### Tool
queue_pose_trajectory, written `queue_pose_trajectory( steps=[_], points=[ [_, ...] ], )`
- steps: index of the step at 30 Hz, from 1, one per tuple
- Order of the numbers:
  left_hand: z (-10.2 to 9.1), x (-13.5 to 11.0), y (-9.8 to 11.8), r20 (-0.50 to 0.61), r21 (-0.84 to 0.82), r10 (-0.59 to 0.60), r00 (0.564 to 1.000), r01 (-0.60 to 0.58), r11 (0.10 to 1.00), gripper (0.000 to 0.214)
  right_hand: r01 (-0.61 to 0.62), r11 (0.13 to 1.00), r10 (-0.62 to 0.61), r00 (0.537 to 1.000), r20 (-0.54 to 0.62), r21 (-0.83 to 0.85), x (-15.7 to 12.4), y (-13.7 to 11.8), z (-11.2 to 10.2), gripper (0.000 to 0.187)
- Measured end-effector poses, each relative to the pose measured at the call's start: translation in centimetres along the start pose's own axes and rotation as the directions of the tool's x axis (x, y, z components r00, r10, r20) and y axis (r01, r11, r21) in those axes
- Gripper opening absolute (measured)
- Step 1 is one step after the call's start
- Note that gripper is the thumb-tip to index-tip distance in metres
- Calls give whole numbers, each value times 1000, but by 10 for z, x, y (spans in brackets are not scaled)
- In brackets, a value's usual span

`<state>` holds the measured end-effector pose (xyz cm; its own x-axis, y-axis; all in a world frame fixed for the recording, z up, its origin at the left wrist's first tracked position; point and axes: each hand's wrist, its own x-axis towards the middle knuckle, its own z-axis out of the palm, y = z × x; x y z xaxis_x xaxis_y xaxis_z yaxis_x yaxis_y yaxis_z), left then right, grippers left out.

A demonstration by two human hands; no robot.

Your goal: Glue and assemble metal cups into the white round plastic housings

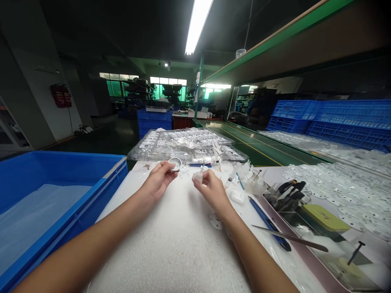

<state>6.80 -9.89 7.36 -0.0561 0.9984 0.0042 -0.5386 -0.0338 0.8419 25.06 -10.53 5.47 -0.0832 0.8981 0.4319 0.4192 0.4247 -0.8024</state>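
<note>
My left hand (159, 179) pinches a small white ring-shaped part (175, 164) between thumb and fingers, above the white foam mat (171, 240). A short way to the right, my right hand (210, 188) is closed round a small clear plastic piece (198, 176). The two hands are held near each other but apart. Tiny white parts (183, 171) lie scattered on the mat just beyond them.
Clear trays of small white parts (186, 143) are stacked behind the mat. A large blue bin (45, 195) stands at the left. At the right lie a blue pen (269, 223), a metal blade (290, 238), a tray of tools (308, 215) and white discs (342, 191).
</note>
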Motion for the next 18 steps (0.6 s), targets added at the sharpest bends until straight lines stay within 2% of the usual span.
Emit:
queue_pose_trajectory(
  steps=[5, 9, 11, 13, 15, 16, 18],
  points=[
    [0, -2, -8, 41, 23, -192, 981, 191, 981, 20, 106, 976, -51, 961, -273, 190, -5, -30, -18, 32],
    [3, -6, -9, 71, 49, -278, 958, 275, 960, 20, 102, 967, -14, 936, -351, 234, -12, -42, -22, 38],
    [5, -9, -9, 90, 57, -307, 948, 302, 951, 20, 152, 965, -42, 894, -446, 213, -15, -40, -21, 33],
    [8, -11, -9, 108, 60, -324, 940, 319, 946, 20, 243, 962, -129, 807, -576, 125, -16, -36, -21, 27],
    [11, -14, -9, 127, 62, -336, 933, 331, 942, 19, 298, 954, -212, 736, -643, 26, -18, -33, -22, 23],
    [12, -15, -9, 136, 63, -341, 930, 336, 940, 19, 304, 953, -234, 730, -643, -2, -18, -32, -22, 21],
    [15, -17, -9, 155, 65, -349, 924, 343, 937, 19, 291, 957, -238, 755, -611, -13, -19, -32, -22, 19]
  ],
)
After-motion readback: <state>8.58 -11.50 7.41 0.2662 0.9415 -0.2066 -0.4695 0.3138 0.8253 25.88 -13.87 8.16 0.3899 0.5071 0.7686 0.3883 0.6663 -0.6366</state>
